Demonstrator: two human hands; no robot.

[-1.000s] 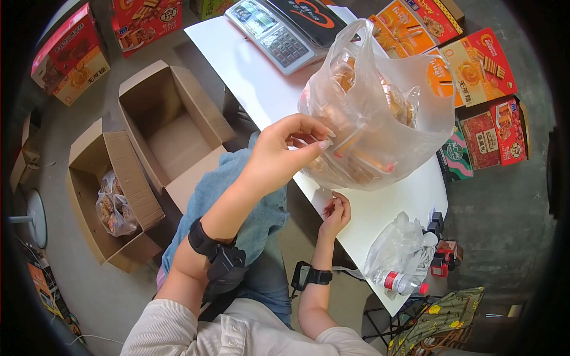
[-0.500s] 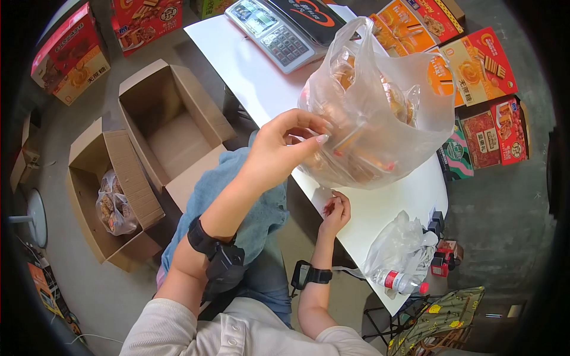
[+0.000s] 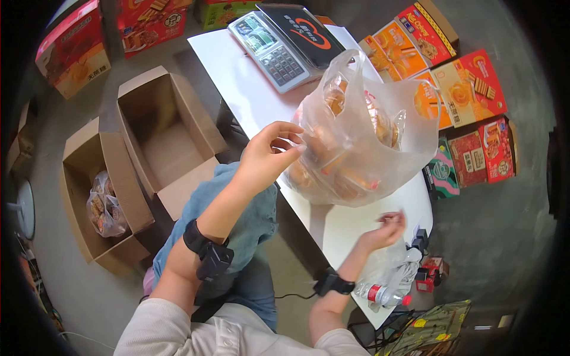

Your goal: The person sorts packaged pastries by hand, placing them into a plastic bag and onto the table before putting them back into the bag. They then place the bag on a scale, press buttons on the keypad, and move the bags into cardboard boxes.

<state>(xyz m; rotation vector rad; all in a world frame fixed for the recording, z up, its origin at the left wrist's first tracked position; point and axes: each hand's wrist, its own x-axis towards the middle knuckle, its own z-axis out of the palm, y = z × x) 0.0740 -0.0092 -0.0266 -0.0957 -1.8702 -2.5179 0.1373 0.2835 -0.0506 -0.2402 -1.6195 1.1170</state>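
A large translucent plastic bag (image 3: pixel 409 160) filled with wrapped snacks stands on the white table (image 3: pixel 237 77), its handles upright. My left hand (image 3: pixel 268 155) is at the bag's near side, thumb and fingertips drawn together against the film in what looks like a pinch. Lower on the table, my right hand (image 3: pixel 383 232) is smeared by motion, its fingers partly curled above the front part of the tabletop. Close below it lie a crumpled clear plastic bag (image 3: pixel 380 267) and a water bottle (image 3: pixel 386 295) with a red cap.
A digital scale (image 3: pixel 282 65) sits at the table's far end. Snack boxes (image 3: pixel 469 89) line the right side. On the floor at left are two open cartons (image 3: pixel 169 142); the nearer-left carton (image 3: pixel 83 184) holds a bag of snacks (image 3: pixel 107 207). A folding chair (image 3: pixel 427 326) stands lower right.
My right hand has moved right and forward across the table, toward the crumpled bag. My left hand stays beside the filled bag. The whole view has shifted slightly.
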